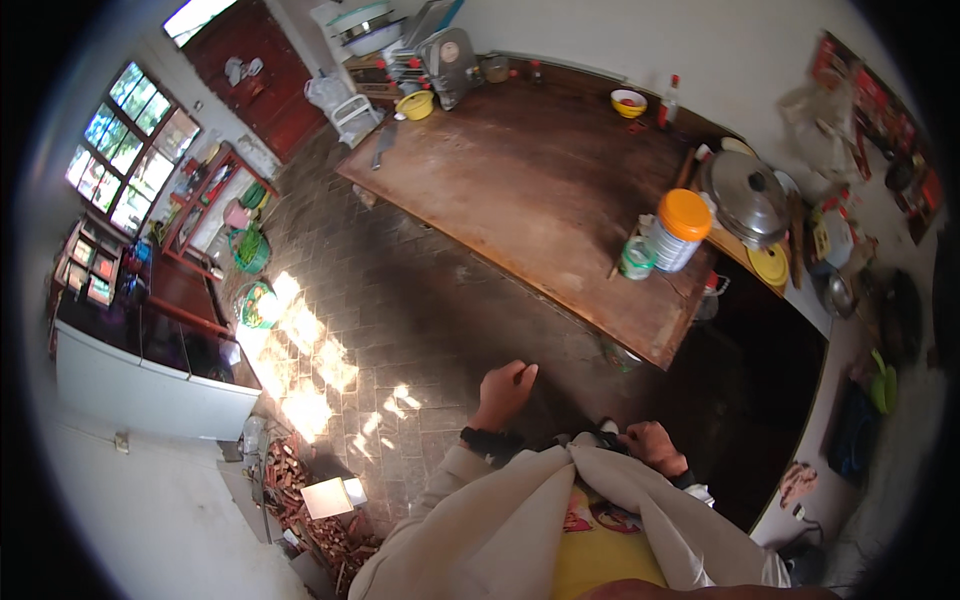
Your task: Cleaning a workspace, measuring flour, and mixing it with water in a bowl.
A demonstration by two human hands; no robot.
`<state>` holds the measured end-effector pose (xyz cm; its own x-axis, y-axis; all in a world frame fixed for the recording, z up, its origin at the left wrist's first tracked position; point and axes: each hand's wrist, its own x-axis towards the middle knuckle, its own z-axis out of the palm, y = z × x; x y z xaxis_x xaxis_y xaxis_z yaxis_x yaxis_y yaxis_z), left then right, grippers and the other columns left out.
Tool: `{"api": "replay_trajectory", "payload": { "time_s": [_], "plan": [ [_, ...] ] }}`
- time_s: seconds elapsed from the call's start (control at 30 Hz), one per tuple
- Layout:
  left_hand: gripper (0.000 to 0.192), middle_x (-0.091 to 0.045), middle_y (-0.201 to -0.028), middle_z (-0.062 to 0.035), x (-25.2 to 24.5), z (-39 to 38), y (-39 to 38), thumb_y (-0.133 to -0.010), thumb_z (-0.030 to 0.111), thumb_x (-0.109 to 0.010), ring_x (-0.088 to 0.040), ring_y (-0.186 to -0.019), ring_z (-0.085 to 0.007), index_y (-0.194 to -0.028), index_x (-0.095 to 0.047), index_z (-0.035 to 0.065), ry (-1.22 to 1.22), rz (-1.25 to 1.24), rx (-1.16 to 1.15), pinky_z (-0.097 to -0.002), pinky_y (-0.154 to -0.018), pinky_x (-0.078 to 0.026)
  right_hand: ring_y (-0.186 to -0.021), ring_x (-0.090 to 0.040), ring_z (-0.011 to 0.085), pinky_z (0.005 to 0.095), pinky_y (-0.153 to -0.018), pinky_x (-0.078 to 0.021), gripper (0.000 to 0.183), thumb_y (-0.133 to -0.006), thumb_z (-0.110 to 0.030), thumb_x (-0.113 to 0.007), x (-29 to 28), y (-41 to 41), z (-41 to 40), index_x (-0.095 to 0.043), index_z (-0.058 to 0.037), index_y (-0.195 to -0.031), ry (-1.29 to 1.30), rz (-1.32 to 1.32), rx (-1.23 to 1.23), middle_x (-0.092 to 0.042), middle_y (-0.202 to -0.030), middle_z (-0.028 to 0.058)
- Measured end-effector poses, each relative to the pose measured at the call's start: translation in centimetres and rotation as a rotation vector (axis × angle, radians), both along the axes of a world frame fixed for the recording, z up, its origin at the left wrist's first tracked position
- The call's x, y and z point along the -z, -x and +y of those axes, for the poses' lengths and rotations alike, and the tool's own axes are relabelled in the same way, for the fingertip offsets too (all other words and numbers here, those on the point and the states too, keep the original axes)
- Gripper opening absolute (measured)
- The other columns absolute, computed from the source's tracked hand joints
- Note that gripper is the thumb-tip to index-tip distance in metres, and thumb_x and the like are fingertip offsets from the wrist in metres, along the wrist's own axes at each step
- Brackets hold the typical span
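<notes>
My left hand [505, 395] is curled in the air over the brick floor, thumb towards the table, with no object seen in it. My right hand [655, 444] is loosely closed beside the front of my beige jacket [480, 517]; its inner side is hidden, so I cannot tell whether it grips the jacket's edge. Both wrists wear dark bands. Before me stands a brown wooden table [510, 180]. On its near right part are an orange-lidded plastic jar [679, 232] and a smaller green-lidded jar [638, 259]. A cleaver [383, 146] lies at the table's far left corner.
A lidded metal pot [745, 196] stands right of the table. Along the table's back are a yellow bowl [628, 103], a bottle [668, 105] and a yellow tub [415, 106]. Green baskets [257, 305] sit on the floor at left. Firewood pieces [289, 480] lie by the left wall.
</notes>
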<state>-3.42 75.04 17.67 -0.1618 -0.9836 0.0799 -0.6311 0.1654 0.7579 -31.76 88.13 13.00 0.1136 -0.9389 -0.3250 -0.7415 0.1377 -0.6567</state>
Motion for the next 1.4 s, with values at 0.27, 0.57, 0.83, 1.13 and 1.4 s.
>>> {"api": "replay_trajectory", "payload": {
  "time_s": [0.27,0.57,0.83,1.13,1.4],
  "plan": [
    [0.029,-0.060,-0.067,-0.0179,2.5,-1.7,-7.6,-0.082,0.030,-0.060,-0.061,-0.065,-0.0334,-0.079,-0.062,0.0011,-0.140,0.069,-0.307,-0.0382,-0.056,-0.045,-0.063,-0.054,0.0361,0.0464,-0.055,-0.0393,0.033,-0.078,-0.037,-0.058,3.9,-5.8,-15.4,-0.059,-0.0060,-0.067,0.059,0.026,-0.452,-0.058,-0.066,0.0160],
    [0.023,-0.061,-0.069,-0.0168,1.3,-13.2,-14.3,-0.084,0.026,-0.057,-0.061,-0.066,-0.0350,-0.080,-0.061,0.0040,-0.186,-0.044,-0.405,-0.0410,-0.057,-0.046,-0.065,-0.057,0.0360,0.0444,-0.059,-0.0426,0.034,-0.078,-0.037,-0.057,1.8,-12.7,-33.0,-0.064,-0.0042,-0.074,-0.135,0.023,-0.498,-0.061,-0.071,0.0178],
    [0.014,-0.056,-0.059,-0.0132,0.5,-21.3,-21.1,-0.088,0.017,-0.053,-0.054,-0.051,-0.0265,-0.091,-0.061,0.0066,0.062,0.011,-0.579,-0.0356,-0.049,-0.041,-0.074,-0.058,0.0371,0.0474,-0.065,-0.0448,0.027,-0.080,-0.028,-0.052,2.9,-21.5,-47.4,-0.063,-0.0050,-0.071,0.187,0.141,-0.765,-0.060,-0.074,0.0181],
    [0.014,-0.055,-0.058,-0.0101,2.0,-29.6,-36.3,-0.088,0.013,-0.054,-0.047,-0.048,-0.0141,-0.088,-0.062,0.0014,0.172,-0.002,-0.754,-0.0299,-0.047,-0.039,-0.063,-0.056,0.0353,0.0455,-0.056,-0.0402,0.026,-0.078,-0.030,-0.059,2.8,-36.5,-57.5,-0.058,-0.0061,-0.070,0.170,-0.073,-0.754,-0.058,-0.065,0.0154],
    [0.018,-0.052,-0.056,-0.0061,0.0,-39.4,-50.4,-0.087,0.016,-0.055,-0.041,-0.049,-0.0110,-0.086,-0.062,-0.0006,0.125,-0.029,-0.765,-0.0286,-0.047,-0.036,-0.065,-0.057,0.0327,0.0432,-0.057,-0.0419,0.020,-0.077,-0.027,-0.062,3.4,-45.4,-66.0,-0.057,-0.0079,-0.082,0.145,-0.036,-0.507,-0.060,-0.068,0.0133]
  ]
}}
